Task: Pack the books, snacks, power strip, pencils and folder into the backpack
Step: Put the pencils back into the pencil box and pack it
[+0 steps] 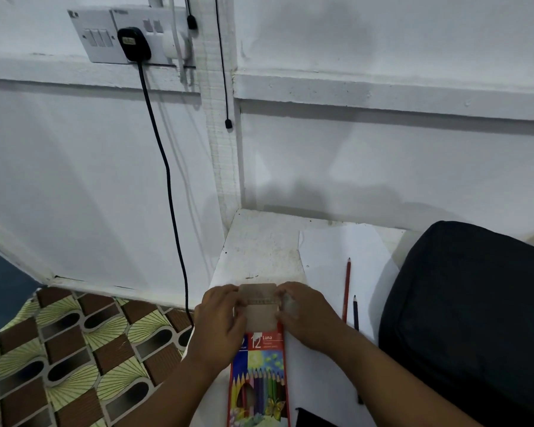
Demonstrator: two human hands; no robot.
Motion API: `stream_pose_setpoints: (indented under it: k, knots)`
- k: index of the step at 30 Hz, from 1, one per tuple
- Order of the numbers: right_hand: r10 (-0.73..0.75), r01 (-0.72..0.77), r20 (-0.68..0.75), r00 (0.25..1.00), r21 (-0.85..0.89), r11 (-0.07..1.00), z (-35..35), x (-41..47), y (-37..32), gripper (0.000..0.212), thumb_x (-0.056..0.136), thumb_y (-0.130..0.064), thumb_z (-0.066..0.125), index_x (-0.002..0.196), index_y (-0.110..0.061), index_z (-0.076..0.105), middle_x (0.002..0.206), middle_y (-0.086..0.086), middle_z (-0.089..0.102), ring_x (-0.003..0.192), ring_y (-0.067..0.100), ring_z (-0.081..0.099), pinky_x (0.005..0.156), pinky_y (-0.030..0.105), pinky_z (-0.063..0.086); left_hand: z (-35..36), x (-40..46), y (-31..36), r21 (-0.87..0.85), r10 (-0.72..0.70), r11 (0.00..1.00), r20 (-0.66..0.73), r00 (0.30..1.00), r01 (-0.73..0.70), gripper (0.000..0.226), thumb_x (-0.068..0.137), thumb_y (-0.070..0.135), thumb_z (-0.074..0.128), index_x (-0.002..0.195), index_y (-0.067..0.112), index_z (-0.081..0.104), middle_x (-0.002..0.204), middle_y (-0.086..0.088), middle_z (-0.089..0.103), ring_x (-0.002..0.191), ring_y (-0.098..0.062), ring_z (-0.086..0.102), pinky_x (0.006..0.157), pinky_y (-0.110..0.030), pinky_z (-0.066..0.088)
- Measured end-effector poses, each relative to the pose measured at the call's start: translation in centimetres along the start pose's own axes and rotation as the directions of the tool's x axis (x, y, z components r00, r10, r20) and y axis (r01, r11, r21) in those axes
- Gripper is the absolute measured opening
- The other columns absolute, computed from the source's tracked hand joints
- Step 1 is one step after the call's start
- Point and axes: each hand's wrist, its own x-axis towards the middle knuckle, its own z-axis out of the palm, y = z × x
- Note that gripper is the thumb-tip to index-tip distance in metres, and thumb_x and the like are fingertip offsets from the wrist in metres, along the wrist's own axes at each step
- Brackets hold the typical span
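A red box of coloured pencils (261,374) lies lengthwise on the white table (259,241) in front of me, its brown cardboard flap (259,306) open at the far end. My left hand (219,318) grips the flap's left side and my right hand (305,315) grips its right side. A red pencil (347,288) and a dark pencil (355,312) lie loose on a white sheet (336,248) to the right of my hands. The black backpack (469,318) lies at the right edge of the table.
A black cable (167,180) hangs from a wall socket (133,44) down past the table's left edge. Left of the table lies a patterned brown and green floor covering (75,349). A small dark object (312,417) sits at the bottom edge.
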Motion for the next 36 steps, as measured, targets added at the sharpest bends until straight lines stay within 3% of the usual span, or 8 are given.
stream_pose_setpoints:
  k: [2,8,14,18,22,28,31,36]
  knots:
    - [0.009,-0.007,-0.051,0.999,0.041,0.999,0.0,-1.1,-0.4,0.04,0.096,-0.032,0.062,0.134,-0.024,0.054,0.127,-0.02,0.049,0.116,-0.005,0.044,0.101,0.005,0.031,0.0,-0.1,0.1,-0.009,-0.003,1.0,-0.005,1.0,0.003,0.028,0.092,0.033,0.044,0.104,0.02,0.065,0.114,0.008,0.062,0.107,-0.012,0.053,0.087,-0.045,0.05]
    - [0.084,-0.125,-0.361,0.929,-0.09,0.988,-1.8,-4.7,-0.2,0.031,0.092,-0.01,0.064,0.12,-0.022,0.064,0.121,-0.014,0.053,0.117,0.001,0.043,0.097,-0.004,0.018,-0.5,-0.3,1.1,-0.07,-0.022,0.997,-0.097,0.995,0.015,0.027,0.088,0.035,0.051,0.115,0.031,0.054,0.113,0.011,0.059,0.107,-0.009,0.051,0.089,-0.038,0.047]
    - [0.313,-0.392,-0.315,0.896,-0.229,0.891,-2.3,-7.4,1.0,0.058,0.096,-0.005,0.052,0.148,-0.023,0.034,0.151,-0.003,0.03,0.142,0.012,0.024,0.113,0.013,0.016,0.6,0.6,5.2,0.107,0.023,0.994,-0.145,0.989,-0.007,0.037,0.074,0.03,0.049,0.109,0.033,0.061,0.128,0.007,0.056,0.129,-0.02,0.045,0.094,-0.041,0.025]
    - [0.335,-0.406,-0.289,0.897,-0.237,0.883,-1.6,-9.0,0.7,0.058,0.089,0.004,0.057,0.139,-0.024,0.048,0.131,-0.006,0.05,0.12,0.013,0.046,0.1,0.018,0.042,2.0,2.5,8.2,0.02,0.119,0.993,-0.066,0.991,-0.117,0.035,0.074,0.024,0.067,0.108,0.031,0.061,0.12,0.01,0.06,0.121,-0.018,0.051,0.096,-0.042,0.036]
    - [0.33,-0.408,-0.357,0.874,-0.17,0.897,-2.2,-10.2,-0.1,0.046,0.09,0.002,0.06,0.128,-0.023,0.06,0.124,-0.009,0.06,0.114,0.012,0.058,0.096,0.009,0.04,4.5,3.6,10.1,-0.032,0.232,0.973,0.092,0.968,-0.23,0.033,0.079,0.024,0.067,0.112,0.022,0.067,0.109,0.006,0.069,0.104,-0.018,0.061,0.091,-0.037,0.051]
    - [0.317,-0.395,-0.51,0.799,-0.049,0.917,-3.4,-12.4,-2.9,0.047,0.078,0.01,0.062,0.116,-0.017,0.069,0.118,-0.006,0.067,0.108,0.009,0.062,0.087,-0.009,0.025,7.1,3.9,11.4,-0.024,0.143,0.99,0.293,0.945,-0.142,0.03,0.089,0.024,0.064,0.119,0.024,0.064,0.106,0.005,0.068,0.103,-0.017,0.057,0.089,-0.032,0.046]
    - [0.279,-0.346,-0.62,0.733,0.012,0.938,-3.9,-13.1,-3.7,0.048,0.072,0.011,0.065,0.109,-0.019,0.07,0.112,-0.011,0.067,0.101,0.0,0.061,0.091,0.0,0.039,7.9,3.9,11.9,0.016,0.123,0.991,0.322,0.939,-0.135,0.03,0.091,0.033,0.064,0.119,0.023,0.067,0.109,0.003,0.07,0.102,-0.017,0.059,0.091,-0.032,0.047]
    - [0.373,-0.268,-0.713,0.594,0.263,0.927,-6.0,-14.1,-5.8,0.046,0.076,0.011,0.067,0.098,-0.029,0.068,0.087,-0.015,0.064,0.08,0.003,0.062,0.068,0.008,0.049,9.2,4.2,12.6,0.131,0.082,0.982,0.366,0.927,-0.138,0.046,0.084,0.065,0.061,0.107,0.026,0.069,0.101,0.006,0.068,0.088,-0.011,0.058,0.08,-0.028,0.051]
